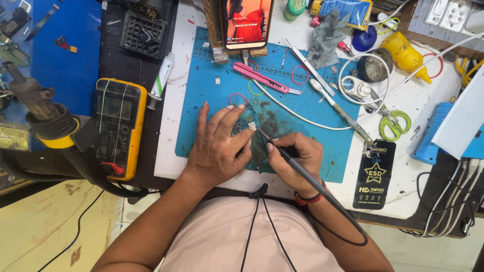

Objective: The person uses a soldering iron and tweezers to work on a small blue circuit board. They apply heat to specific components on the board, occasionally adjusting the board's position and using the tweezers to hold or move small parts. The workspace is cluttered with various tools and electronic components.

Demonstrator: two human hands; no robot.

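Observation:
My left hand (218, 146) lies flat on a blue work mat (302, 106), pinning a small dark circuit board (241, 128) under its fingers, with a tiny pale piece pinched at the fingertips. My right hand (297, 158) grips a thin black soldering iron (282, 148) like a pen. Its tip touches the board just right of my left fingertips. The iron's black cord loops back over my right wrist toward my body. Much of the board is hidden under my left hand.
On the mat lie a pink-handled knife (259, 77), tweezers (308, 65), rubber bands and a white cable (302, 118). A phone (246, 22) stands at the back. A yellow multimeter (117, 126) and a hot-air tool (43, 113) sit left; green scissors (394, 123) and a black packet (375, 174) sit right.

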